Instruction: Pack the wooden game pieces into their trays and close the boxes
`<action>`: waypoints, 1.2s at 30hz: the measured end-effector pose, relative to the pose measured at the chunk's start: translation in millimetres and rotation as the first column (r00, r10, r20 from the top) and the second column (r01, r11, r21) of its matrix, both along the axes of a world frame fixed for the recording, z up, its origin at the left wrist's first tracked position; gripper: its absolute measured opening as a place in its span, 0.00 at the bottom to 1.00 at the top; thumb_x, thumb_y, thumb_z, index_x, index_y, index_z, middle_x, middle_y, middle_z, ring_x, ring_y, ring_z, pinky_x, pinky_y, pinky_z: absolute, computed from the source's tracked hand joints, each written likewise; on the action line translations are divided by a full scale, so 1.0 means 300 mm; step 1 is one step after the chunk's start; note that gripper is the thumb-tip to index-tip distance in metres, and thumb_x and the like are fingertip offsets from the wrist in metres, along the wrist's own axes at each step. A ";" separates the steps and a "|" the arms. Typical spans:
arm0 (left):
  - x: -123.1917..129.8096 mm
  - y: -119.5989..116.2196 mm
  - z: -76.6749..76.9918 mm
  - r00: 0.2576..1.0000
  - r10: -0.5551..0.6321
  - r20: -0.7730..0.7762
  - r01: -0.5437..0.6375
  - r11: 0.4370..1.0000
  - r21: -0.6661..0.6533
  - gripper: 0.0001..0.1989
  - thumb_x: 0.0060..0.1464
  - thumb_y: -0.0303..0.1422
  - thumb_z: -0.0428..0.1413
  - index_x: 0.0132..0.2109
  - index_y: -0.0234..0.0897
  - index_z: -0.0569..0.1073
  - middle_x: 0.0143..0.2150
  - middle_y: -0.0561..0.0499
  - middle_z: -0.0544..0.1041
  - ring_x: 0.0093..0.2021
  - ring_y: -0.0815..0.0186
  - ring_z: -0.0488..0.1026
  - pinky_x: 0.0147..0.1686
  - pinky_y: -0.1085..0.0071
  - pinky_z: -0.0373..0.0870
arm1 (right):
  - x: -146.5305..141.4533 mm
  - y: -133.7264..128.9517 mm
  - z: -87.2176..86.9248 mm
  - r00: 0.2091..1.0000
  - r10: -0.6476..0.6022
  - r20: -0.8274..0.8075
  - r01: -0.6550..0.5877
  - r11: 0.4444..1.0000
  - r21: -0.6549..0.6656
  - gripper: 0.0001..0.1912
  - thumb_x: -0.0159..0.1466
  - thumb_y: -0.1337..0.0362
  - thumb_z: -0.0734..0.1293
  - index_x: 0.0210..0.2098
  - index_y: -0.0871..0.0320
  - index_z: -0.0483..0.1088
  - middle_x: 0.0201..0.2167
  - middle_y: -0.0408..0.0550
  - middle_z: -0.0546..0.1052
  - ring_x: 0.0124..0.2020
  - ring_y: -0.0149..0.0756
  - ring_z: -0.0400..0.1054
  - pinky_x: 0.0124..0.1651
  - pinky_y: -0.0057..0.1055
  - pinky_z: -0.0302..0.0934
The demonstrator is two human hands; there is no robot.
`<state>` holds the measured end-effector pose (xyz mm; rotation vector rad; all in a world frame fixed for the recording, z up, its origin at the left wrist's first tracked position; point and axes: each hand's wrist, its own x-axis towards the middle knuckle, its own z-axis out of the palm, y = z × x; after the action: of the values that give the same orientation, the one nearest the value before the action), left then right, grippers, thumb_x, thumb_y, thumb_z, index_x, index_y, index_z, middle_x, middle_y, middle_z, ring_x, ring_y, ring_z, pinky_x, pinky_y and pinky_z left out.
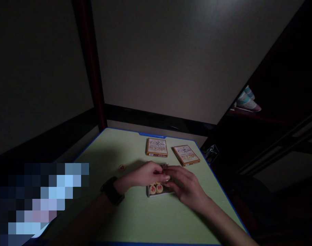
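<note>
An open shallow box (150,195) sits on the table under both hands, with round Chinese chess pieces (159,189) marked in red characters inside it. My left hand (148,174), wearing a dark watch (113,191), is closed over the box's left side; its fingertips are partly hidden. From the right, my right hand (186,186) bends over the same box, thumb and fingers drawn together close to the left fingertips. Whatever lies between the fingers is too hidden to make out. One loose chess piece (121,167) lies on the table left of the left hand.
Two flat printed Chinese chess boxes, a left one (157,147) and a right one (186,154), lie toward the back of the pale green table (135,222) with its blue edge. A wall panel (156,61) rises behind. Shoes (247,99) rest on a dark shelf at right.
</note>
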<state>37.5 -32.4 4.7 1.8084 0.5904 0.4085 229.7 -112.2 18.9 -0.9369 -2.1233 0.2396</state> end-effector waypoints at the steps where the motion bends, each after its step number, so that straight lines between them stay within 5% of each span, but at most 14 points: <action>1: 0.002 -0.003 0.002 1.000 -0.001 0.002 0.001 1.000 -0.012 0.15 0.54 0.43 0.57 0.30 0.33 0.73 0.26 0.55 0.69 0.27 0.72 0.62 0.27 0.74 0.58 | -0.005 -0.004 -0.005 1.000 0.008 0.028 -0.009 0.999 0.040 0.14 0.67 0.68 0.66 0.52 0.55 0.73 0.48 0.54 0.79 0.48 0.40 0.74 0.50 0.37 0.70; 4: 0.001 -0.009 0.013 0.999 0.015 -0.028 -0.015 1.000 0.024 0.15 0.54 0.43 0.58 0.29 0.33 0.73 0.25 0.56 0.69 0.27 0.72 0.62 0.26 0.75 0.57 | -0.011 -0.010 -0.020 0.998 -0.012 0.065 0.008 0.998 0.061 0.13 0.68 0.70 0.64 0.52 0.57 0.71 0.44 0.53 0.80 0.45 0.39 0.74 0.47 0.35 0.70; 8: -0.016 0.000 0.026 0.995 0.090 -0.050 -0.082 0.985 0.151 0.17 0.54 0.44 0.58 0.27 0.34 0.71 0.22 0.58 0.66 0.24 0.73 0.59 0.23 0.76 0.53 | 0.002 -0.014 -0.018 0.988 -0.112 0.105 0.120 0.990 -0.074 0.04 0.63 0.69 0.70 0.38 0.57 0.74 0.32 0.49 0.77 0.35 0.39 0.71 0.37 0.32 0.68; 12: -0.031 0.012 0.023 0.985 0.168 -0.037 -0.154 0.958 0.244 0.17 0.54 0.44 0.58 0.27 0.34 0.71 0.22 0.58 0.66 0.24 0.73 0.59 0.23 0.76 0.53 | 0.022 -0.018 -0.030 0.975 -0.105 0.194 0.131 0.983 -0.127 0.08 0.58 0.67 0.75 0.37 0.56 0.75 0.32 0.48 0.78 0.38 0.41 0.70 0.39 0.34 0.67; 21: -0.024 -0.003 0.020 0.976 0.203 -0.083 -0.151 0.895 0.421 0.15 0.56 0.39 0.56 0.25 0.35 0.70 0.20 0.58 0.66 0.23 0.73 0.59 0.25 0.74 0.51 | 0.034 -0.038 -0.066 0.953 -0.020 0.303 -0.043 0.978 0.203 0.16 0.69 0.68 0.64 0.56 0.57 0.71 0.40 0.51 0.81 0.40 0.41 0.69 0.42 0.37 0.67; 29: -0.028 0.009 0.015 0.969 0.237 -0.074 -0.185 0.888 0.421 0.15 0.57 0.38 0.54 0.25 0.35 0.71 0.22 0.56 0.67 0.25 0.71 0.61 0.26 0.73 0.52 | 0.038 -0.023 -0.104 0.985 -0.054 0.161 0.051 0.998 0.023 0.08 0.66 0.63 0.68 0.40 0.54 0.80 0.36 0.50 0.76 0.39 0.40 0.68 0.38 0.36 0.65; 36: -0.025 0.003 0.022 0.969 0.217 -0.122 -0.145 0.890 0.432 0.15 0.58 0.38 0.53 0.26 0.35 0.71 0.22 0.56 0.67 0.25 0.72 0.60 0.27 0.72 0.50 | 0.044 0.003 -0.124 0.992 -0.064 0.107 0.086 0.973 -0.214 0.07 0.62 0.58 0.72 0.39 0.50 0.82 0.33 0.48 0.77 0.38 0.39 0.69 0.40 0.35 0.65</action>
<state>29.9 -31.3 11.2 2.2245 0.8433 0.5470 242.8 -111.3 -18.3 -1.1758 -2.1778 0.4021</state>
